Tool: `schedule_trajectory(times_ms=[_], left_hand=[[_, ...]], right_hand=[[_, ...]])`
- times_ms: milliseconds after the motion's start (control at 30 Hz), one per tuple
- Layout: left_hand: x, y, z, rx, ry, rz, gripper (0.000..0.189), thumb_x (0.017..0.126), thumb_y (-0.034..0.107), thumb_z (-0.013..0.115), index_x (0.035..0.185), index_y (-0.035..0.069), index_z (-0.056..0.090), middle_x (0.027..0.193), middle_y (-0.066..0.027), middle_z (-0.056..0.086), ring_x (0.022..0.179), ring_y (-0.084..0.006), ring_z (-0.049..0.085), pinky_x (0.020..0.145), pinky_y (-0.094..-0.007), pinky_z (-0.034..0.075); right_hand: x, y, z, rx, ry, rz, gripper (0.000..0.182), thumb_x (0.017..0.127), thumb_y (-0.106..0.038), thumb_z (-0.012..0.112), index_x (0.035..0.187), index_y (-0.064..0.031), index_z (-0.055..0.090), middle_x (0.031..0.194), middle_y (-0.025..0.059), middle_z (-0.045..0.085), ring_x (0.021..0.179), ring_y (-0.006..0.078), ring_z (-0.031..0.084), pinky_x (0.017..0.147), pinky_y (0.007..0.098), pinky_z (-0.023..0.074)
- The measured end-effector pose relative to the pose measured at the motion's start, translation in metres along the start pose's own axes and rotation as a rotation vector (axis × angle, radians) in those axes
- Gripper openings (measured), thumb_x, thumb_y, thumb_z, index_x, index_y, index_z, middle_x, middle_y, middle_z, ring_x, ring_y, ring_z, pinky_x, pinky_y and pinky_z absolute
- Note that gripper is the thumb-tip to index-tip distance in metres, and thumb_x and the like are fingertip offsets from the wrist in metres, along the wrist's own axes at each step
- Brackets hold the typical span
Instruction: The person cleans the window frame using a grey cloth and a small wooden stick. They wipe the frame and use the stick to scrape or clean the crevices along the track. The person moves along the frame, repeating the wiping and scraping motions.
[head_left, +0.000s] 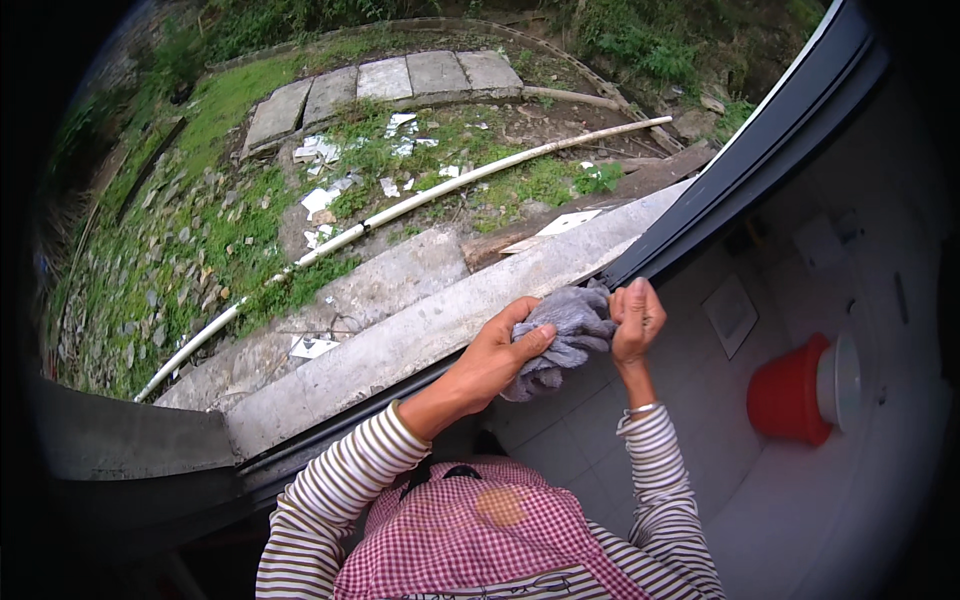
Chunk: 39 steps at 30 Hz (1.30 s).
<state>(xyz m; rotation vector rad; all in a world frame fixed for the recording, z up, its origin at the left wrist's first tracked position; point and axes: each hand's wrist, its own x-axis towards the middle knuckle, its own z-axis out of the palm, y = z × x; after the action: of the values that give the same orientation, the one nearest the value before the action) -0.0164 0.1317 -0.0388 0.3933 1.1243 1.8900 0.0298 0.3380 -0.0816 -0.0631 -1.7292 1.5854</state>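
A bunched grey cloth (568, 330) is held between my two hands, over the inner edge of a concrete ledge (420, 330) at an open window or doorway. My left hand (502, 356) grips the cloth's left side, its thumb on top. At the cloth's right side, my right hand (636, 319) is closed with the thumb up, fingers curled around a part of the cloth. The dark frame (720, 165) rises beside the right hand, and its lower track (352, 416) runs along the ledge. What lies under the cloth is hidden.
Outside are a long white pipe (450, 185), concrete slabs (384, 79), scattered white pieces (319, 201) and grass with stones. Inside at right, a red bucket (787, 390) stands beside a pale basin (846, 382) on the tiled floor, with a square panel (731, 315) farther back.
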Motion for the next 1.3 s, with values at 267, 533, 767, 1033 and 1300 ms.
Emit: schedule_trajectory(times_ms=[267,533,767,1033,1300], left_hand=[[-0.021,-0.077,-0.046,0.176,0.257,-0.198,0.03,0.092,0.007,0.054,0.121,0.001,0.051,0.1,-0.0068,0.062,0.087,-0.0114,0.059,0.08,-0.0249,0.048],[-0.107,-0.065,-0.09,-0.041,0.355,-0.223,0.03,0.092,0.006,0.053,0.12,-0.003,0.052,0.105,-0.0109,0.064,0.087,-0.0134,0.063,0.078,-0.026,0.052],[-0.175,-0.036,-0.097,-0.21,0.465,-0.127,0.03,0.091,0.008,0.056,0.118,-0.005,0.054,0.103,-0.0101,0.065,0.086,-0.0132,0.063,0.08,-0.0258,0.051],[-0.266,0.073,-0.066,-0.016,0.656,0.262,0.033,0.087,0.007,0.058,0.115,-0.01,0.054,0.1,-0.0132,0.065,0.086,-0.0151,0.065,0.077,-0.0247,0.051],[-0.227,0.088,0.008,0.135,0.475,0.314,0.036,0.087,0.009,0.06,0.118,-0.008,0.055,0.106,-0.0144,0.062,0.091,-0.0144,0.061,0.082,-0.0258,0.049]], right_hand=[[-0.039,0.053,0.011,-0.645,-0.061,-0.286,0.032,0.092,-0.012,0.046,0.062,-0.0024,0.038,0.051,0.0148,0.034,0.043,0.0347,0.039,0.045,0.0417,0.0274],[-0.064,0.041,0.055,-0.541,-0.189,-0.39,0.031,0.09,-0.009,0.05,0.061,-0.0035,0.039,0.05,0.0118,0.034,0.043,0.0298,0.041,0.044,0.0386,0.0294],[-0.089,0.015,0.119,-0.444,-0.243,-0.183,0.033,0.091,-0.01,0.051,0.062,-0.0042,0.038,0.048,0.0115,0.034,0.039,0.0285,0.039,0.041,0.0372,0.0286],[-0.206,-0.043,0.244,0.193,-0.572,0.186,0.031,0.095,-0.015,0.049,0.068,-0.0009,0.044,0.056,0.007,0.038,0.051,0.0131,0.038,0.048,0.0314,0.0311],[-0.147,-0.107,0.249,0.97,-0.216,0.81,0.036,0.101,-0.032,0.037,0.075,-0.0093,0.049,0.066,-0.002,0.049,0.057,0.0065,0.046,0.055,0.0234,0.0422]])
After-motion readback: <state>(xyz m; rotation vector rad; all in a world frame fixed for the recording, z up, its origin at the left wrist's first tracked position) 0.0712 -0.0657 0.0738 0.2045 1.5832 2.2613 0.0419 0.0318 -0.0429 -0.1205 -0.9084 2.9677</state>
